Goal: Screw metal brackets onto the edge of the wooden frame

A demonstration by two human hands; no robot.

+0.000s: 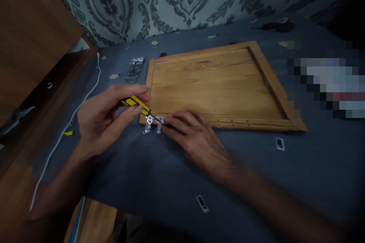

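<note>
My left hand [104,117] grips a yellow and black screwdriver [137,104]. Its shaft slants down to the right, onto a silver metal hinge [149,120] at the near left corner of a framed wooden panel [208,83]. Two metal arms of the hinge stick out over the panel's near edge. My right hand [196,133] lies palm down along that edge, its fingertips closed at the hinge's right side, close to the screwdriver tip. The fingers hide part of the hinge, and whether a screw sits under the tip cannot be made out.
Several metal fittings [134,69] lie left of the panel on the dark blue cloth [242,190]. A white cable [54,148] and a small yellow piece [68,133] are at the left. A dark tool [281,26] lies at the back right. A wooden cabinet [34,19] stands at left.
</note>
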